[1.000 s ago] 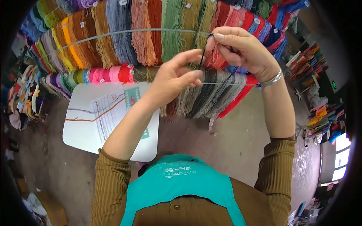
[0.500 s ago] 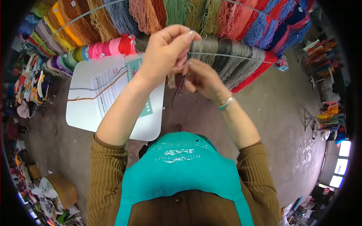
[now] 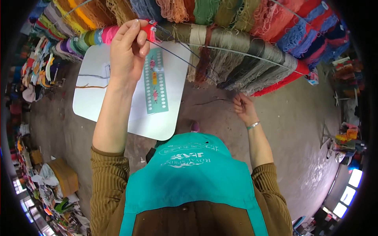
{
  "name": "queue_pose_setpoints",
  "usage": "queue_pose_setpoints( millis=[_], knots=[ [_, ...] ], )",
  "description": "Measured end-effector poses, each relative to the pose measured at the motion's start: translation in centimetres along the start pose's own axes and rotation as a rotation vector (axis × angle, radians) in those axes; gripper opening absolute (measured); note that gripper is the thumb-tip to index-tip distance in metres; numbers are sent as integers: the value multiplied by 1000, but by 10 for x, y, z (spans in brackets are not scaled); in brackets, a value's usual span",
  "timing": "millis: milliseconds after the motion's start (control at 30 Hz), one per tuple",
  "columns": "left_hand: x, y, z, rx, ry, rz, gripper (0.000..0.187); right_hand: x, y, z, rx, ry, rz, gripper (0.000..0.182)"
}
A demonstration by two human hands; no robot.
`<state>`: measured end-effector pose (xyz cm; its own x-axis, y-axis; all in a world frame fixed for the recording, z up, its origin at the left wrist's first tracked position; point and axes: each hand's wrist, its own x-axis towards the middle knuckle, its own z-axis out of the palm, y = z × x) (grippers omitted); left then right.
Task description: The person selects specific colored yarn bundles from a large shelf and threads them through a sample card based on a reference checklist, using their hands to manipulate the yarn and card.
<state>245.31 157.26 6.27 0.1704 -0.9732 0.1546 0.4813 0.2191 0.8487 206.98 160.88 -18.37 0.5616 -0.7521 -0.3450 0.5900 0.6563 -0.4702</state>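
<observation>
My left hand (image 3: 128, 51) is raised over the white table, its fingertips pinched on a dark blue yarn (image 3: 171, 52). The yarn runs slanting down to the right, in front of the hanging skeins, towards my right hand (image 3: 245, 109). That hand is lower, just below the grey skeins (image 3: 240, 67), with its fingers curled closed on the yarn. A loose dark tail (image 3: 212, 102) trails left from it. Beneath my left hand lies a green card (image 3: 165, 98) with rows of white holes.
Skeins in many colours hang on metal rails (image 3: 252, 52) across the top. On the white table (image 3: 157, 129) lie a grey strand (image 3: 92, 75) and a brown strand (image 3: 90, 86). A cardboard box (image 3: 65, 177) stands at lower left, among piled goods. More yarn racks stand at right.
My hands were close together in the middle and have moved apart. The left went left, the right went right and down, and the yarn now stretches between them. The view has shifted slightly.
</observation>
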Motion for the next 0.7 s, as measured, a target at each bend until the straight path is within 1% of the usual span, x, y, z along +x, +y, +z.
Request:
queue_pose_setpoints(
  millis=[33, 67, 100, 167, 200, 233, 267, 300, 333, 367, 400, 433, 467, 500, 533, 567, 600, 633, 667, 700],
  knots=[
    [-1, -1, -14, 17, -37, -7, 18, -5, 5, -18, -45, 130, 26, 27],
    [-3, -5, -21, 18, -25, -4, 18, -9, 7, -35, -93, 260, 52, 27],
    [-6, -7, -26, 90, 31, -31, 18, -11, 8, -52, -98, 258, 64, 27],
    [-13, -14, -40, 268, 134, -96, 19, -16, 9, -78, -353, 445, 97, 25],
    [-18, -17, -38, 467, 135, -114, 20, -19, 10, -78, -357, 442, 105, 25],
    [-23, -19, -38, 665, 133, -132, 21, -21, 10, -77, -674, 676, 140, 25],
    [-23, -37, -61, 926, -23, -3, 20, -20, 12, -74, -994, 907, 171, 27],
    [-28, -41, -67, 1174, -144, 128, 18, -13, 13, -71, -997, 904, 169, 27],
    [-35, -45, -66, 1417, -270, 265, 16, 0, 13, -68, -1185, 851, 67, 29],
    [-43, -48, -65, 1540, -354, 274, 12, 13, 13, -64, -1371, 791, -37, 35],
    [-48, -50, -61, 1583, -431, 201, 12, 25, 13, -60, -1555, 721, -143, 44],
    [-52, -52, -59, 1624, -510, 125, 13, 37, 17, -13, -1378, 568, -333, 52],
    [-55, -56, -61, 1595, -554, 123, 14, 50, 26, 58, -1189, 416, -510, 62],
    [-55, -58, -61, 1592, -553, 123, 14, 62, 36, 106, -1077, 227, -558, 71],
    [-55, -59, -61, 1518, -586, 139, 14, 73, 46, 148, -958, 42, -601, 81],
    [-55, -58, -62, 1443, -618, 154, 15, 81, 50, 186, -1001, -100, -558, 94],
    [-53, -50, -62, 1364, -608, 139, 15, 91, 58, 216, -1025, -212, -568, 96],
    [-50, -46, -68, 1362, -608, 140, 15, 96, 62, 243, -1035, -237, -477, 97],
    [-45, -41, -75, 1265, -551, 46, 14, 101, 68, 261, -1044, -262, -385, 99],
    [-40, -36, -84, 1165, -491, -44, 14, 111, 73, 269, -1029, -281, -360, 94]
  ],
)
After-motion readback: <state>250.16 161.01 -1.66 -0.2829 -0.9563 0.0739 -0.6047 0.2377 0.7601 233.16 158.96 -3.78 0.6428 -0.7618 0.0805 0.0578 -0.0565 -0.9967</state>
